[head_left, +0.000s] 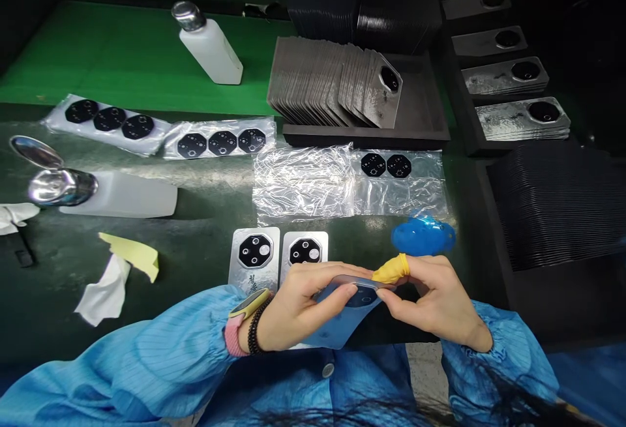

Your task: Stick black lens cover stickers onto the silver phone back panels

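My left hand (303, 300) and my right hand (435, 296) meet low in the middle, both closed on a thin metal plate (349, 306) with a blue film and a dark octagonal camera piece. A yellow finger cot (391, 269) covers my right forefinger, pressed on the plate's top edge. Two finished plates (278, 254) with octagonal lens covers lie just beyond my left hand. A blue film scrap (423, 236) lies beyond my right hand.
Clear bags with black octagonal covers (386, 166) lie in a row across the mat. A tray (430, 120) holds several stacked metal plates; more plates sit at the right (523, 114). Two white dispenser bottles (210, 45) (117, 193) and paper scraps (130, 254) are at left.
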Demonstrator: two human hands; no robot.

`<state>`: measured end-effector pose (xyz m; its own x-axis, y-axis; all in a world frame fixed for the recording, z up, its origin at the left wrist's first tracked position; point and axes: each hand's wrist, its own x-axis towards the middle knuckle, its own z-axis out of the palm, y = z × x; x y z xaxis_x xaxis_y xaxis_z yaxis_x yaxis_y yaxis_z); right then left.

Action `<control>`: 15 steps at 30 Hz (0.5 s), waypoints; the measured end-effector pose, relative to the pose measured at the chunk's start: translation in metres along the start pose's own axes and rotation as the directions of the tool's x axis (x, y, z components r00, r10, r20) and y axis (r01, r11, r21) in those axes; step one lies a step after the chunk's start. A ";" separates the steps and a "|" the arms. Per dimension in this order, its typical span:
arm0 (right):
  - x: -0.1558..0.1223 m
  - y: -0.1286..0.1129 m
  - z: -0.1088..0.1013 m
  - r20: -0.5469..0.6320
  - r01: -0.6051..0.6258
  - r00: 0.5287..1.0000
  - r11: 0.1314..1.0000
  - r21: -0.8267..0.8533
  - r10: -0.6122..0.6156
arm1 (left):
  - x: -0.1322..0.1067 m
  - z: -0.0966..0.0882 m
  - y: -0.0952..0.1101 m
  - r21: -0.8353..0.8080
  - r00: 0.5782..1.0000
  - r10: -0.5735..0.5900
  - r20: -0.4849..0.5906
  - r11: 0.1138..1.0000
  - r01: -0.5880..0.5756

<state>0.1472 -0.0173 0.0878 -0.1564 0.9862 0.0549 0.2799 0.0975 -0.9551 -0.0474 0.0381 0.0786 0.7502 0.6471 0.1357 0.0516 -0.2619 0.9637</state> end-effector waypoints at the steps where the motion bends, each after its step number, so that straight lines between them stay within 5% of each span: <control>1: 0.000 0.000 0.000 -0.001 0.000 1.000 1.000 -0.001 0.000 | 0.000 0.000 0.000 0.008 1.000 -0.001 -0.002 1.000 0.001; 15: 0.001 -0.001 0.001 0.005 -0.056 0.998 0.998 0.033 0.056 | -0.003 0.004 -0.005 0.040 0.997 0.030 -0.066 0.999 -0.028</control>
<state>0.1456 -0.0168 0.0884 -0.1450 0.9894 -0.0002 0.2572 0.0375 -0.9656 -0.0470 0.0348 0.0727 0.7062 0.6847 0.1799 0.0572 -0.3084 0.9495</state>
